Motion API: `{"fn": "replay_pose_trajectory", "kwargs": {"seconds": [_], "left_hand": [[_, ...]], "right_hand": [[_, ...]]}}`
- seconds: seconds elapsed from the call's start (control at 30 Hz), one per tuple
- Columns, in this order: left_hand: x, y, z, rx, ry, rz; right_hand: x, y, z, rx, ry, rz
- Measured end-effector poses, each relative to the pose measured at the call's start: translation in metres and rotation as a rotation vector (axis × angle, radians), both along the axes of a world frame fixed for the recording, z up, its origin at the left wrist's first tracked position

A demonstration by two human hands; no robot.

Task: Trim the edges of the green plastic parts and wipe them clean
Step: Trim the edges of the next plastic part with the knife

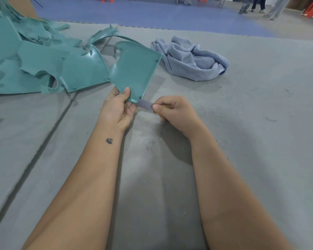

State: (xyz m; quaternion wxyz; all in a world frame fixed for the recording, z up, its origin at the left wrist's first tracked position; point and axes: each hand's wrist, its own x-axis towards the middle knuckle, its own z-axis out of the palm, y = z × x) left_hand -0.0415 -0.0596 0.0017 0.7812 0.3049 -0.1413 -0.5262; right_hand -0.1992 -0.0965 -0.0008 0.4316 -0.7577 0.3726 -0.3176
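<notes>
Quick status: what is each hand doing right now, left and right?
Left hand: closed, holding the near corner of a green plastic part.
Right hand: closed, holding a grey blade tool against that part's edge.

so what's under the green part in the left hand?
Under the held green part: grey mat and a blade at its near corner. Left hand fingers beneath are mostly hidden.
</notes>
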Motion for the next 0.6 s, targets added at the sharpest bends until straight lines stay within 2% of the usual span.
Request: {"fn": "replay_pose_trajectory", "kwargs": {"seconds": [0.13, 0.2, 0.33, 0.43, 0.47, 0.5, 0.6], "left_hand": [[0.004, 0.001, 0.0, 0.015, 0.024, 0.009], [0.005, 0.0, 0.001, 0.037, 0.013, 0.021], [0.005, 0.001, 0.0, 0.083, -0.075, 0.043], [0.003, 0.002, 0.003, 0.079, -0.115, 0.013], [0.002, 0.003, 0.004, 0.072, -0.113, -0.013], [0.001, 0.003, 0.005, 0.067, -0.114, -0.047], [-0.003, 0.005, 0.007, 0.062, -0.158, -0.159]], "right_hand": [[0.003, 0.003, 0.003, -0.048, -0.028, -0.156], [0.005, 0.002, 0.002, -0.111, 0.0, -0.326], [-0.001, -0.005, 0.003, -0.087, -0.08, -0.668], [-0.001, -0.006, 0.003, -0.211, 0.28, -0.727], [0.003, -0.006, 0.003, -0.209, 0.295, -0.718], [0.006, -0.005, 0.004, -0.182, 0.219, -0.69], [0.012, 0.0, 0.015, 0.124, -0.413, -0.493]]}}
